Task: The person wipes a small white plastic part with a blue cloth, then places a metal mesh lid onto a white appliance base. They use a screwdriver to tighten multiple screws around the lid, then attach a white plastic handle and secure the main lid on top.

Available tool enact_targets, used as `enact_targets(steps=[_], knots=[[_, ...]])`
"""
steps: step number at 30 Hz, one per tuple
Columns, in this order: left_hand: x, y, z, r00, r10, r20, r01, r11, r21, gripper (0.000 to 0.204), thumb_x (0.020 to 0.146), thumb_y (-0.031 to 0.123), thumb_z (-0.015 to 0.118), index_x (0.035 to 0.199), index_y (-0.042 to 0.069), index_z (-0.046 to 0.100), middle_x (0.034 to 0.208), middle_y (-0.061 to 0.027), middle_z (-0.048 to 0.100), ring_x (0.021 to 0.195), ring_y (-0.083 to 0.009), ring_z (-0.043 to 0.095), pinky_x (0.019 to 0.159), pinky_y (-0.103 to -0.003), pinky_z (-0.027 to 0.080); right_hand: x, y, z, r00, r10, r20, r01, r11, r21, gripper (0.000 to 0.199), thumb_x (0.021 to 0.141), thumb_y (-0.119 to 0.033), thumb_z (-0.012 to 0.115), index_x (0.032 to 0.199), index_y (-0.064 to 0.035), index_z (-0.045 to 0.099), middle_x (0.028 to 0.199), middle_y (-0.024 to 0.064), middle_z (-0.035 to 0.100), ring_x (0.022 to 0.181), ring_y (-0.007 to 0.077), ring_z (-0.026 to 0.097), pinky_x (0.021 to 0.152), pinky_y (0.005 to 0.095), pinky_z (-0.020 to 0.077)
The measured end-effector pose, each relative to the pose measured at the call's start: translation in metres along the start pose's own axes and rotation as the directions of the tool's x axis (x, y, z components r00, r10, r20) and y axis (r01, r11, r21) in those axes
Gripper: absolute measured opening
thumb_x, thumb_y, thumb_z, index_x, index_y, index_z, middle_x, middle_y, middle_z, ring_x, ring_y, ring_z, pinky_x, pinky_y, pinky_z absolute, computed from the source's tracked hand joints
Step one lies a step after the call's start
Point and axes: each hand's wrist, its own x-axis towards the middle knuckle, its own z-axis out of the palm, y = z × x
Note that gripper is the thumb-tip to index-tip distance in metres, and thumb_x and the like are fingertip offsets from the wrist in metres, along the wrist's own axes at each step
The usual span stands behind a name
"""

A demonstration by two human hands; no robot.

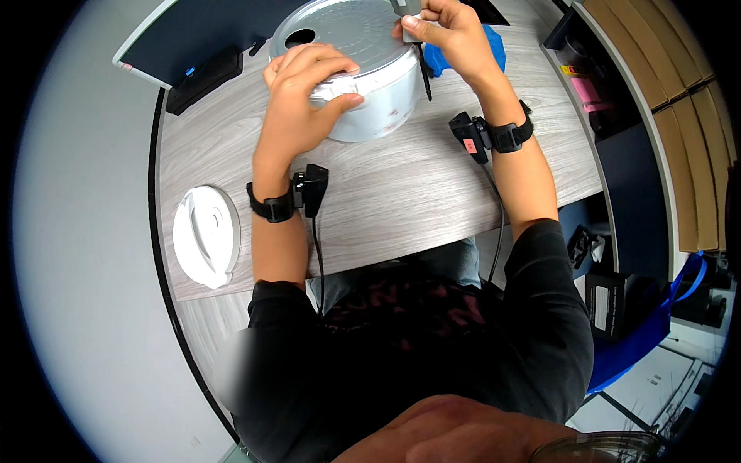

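Note:
A round, silver-white pot-like appliance (378, 108) stands at the far middle of the table. Its flat metal top (351, 35) has a dark hole on the left. My left hand (305, 92) grips its near-left rim, fingers over the edge and thumb on the side, by a pale fitting. At the far-right rim, my right hand (448, 35) pinches a grey piece (412, 29) between thumb and fingers. From that piece a thin black rod (426, 73) points down beside the pot wall. How the two join is hidden. Each wrist wears a strapped black device with a cable.
A white round lid with a handle (207, 235) lies at the table's left. Behind the appliance are a blue item (494, 50), a monitor (208, 31) and a black box (204, 81). On the right stand a shelf (617, 131) and cardboard boxes (687, 162).

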Motion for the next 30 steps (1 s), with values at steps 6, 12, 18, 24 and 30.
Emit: enact_targets(steps=[6, 12, 18, 24, 30], knots=[[-0.006, -0.009, -0.017, 0.994, -0.056, 0.091, 0.059, 0.998, -0.027, 0.03, 0.073, 0.014, 0.082, 0.101, 0.012, 0.072, 0.111, 0.0007, 0.068, 0.123, -0.0242, 0.055, 0.112, -0.049, 0.023, -0.01, -0.001, 0.012, 0.988, -0.152, -0.004, 0.15, 0.979, -0.137, 0.026, 0.089, -0.023, 0.072, 0.105, -0.0014, 0.07, 0.084, 0.0072, 0.074, 0.082, 0.0142, 0.068, 0.08, 0.0299, 0.0511], [-0.002, 0.007, -0.021, 0.99, -0.113, 0.084, 0.111, 0.994, 0.021, 0.034, 0.075, 0.006, 0.078, 0.108, 0.011, 0.069, 0.12, -0.0042, 0.065, 0.125, -0.0273, 0.055, 0.11, -0.048, 0.033, -0.015, -0.007, 0.007, 0.982, -0.17, -0.084, 0.16, 0.98, -0.114, 0.027, 0.089, -0.023, 0.072, 0.106, -0.0023, 0.071, 0.085, 0.007, 0.075, 0.086, 0.0126, 0.068, 0.08, 0.0301, 0.0514], [0.006, 0.055, 0.002, 0.992, -0.125, -0.022, 0.115, 0.959, -0.261, 0.025, 0.076, 0.0, 0.076, 0.1, 0.004, 0.071, 0.103, -0.0091, 0.068, 0.095, -0.0224, 0.064, 0.083, -0.032, 0.05, -0.076, -0.029, -0.067, 0.983, -0.074, -0.167, 0.09, 0.992, 0.09, 0.023, 0.093, -0.006, 0.066, 0.115, -0.0016, 0.061, 0.097, -0.0002, 0.063, 0.083, 0.0069, 0.06, 0.073, 0.0236, 0.051], [0.03, 0.093, 0.089, 0.924, 0.014, 0.381, 0.141, 0.916, -0.375, 0.021, 0.079, 0.004, 0.077, 0.099, 0.002, 0.071, 0.086, -0.0071, 0.069, 0.078, -0.0152, 0.063, 0.071, -0.027, 0.051, -0.153, -0.027, -0.118, 0.911, 0.001, -0.412, -0.019, 0.999, -0.04, 0.024, 0.091, -0.004, 0.068, 0.113, -0.0036, 0.059, 0.092, -0.0016, 0.061, 0.077, 0.0056, 0.057, 0.066, 0.022, 0.0478], [0.046, 0.105, 0.199, 0.82, 0.085, 0.566, 0.107, 0.949, -0.298, 0.02, 0.082, 0.007, 0.074, 0.101, 0.003, 0.071, 0.081, -0.0071, 0.069, 0.072, -0.0167, 0.063, 0.069, -0.029, 0.051, -0.21, -0.008, -0.149, 0.772, -0.093, -0.629, -0.174, 0.92, -0.351, 0.032, 0.086, -0.026, 0.078, 0.102, -0.0008, 0.067, 0.07, -0.0005, 0.061, 0.06, 0.0057, 0.057, 0.057, 0.0223, 0.0494]])
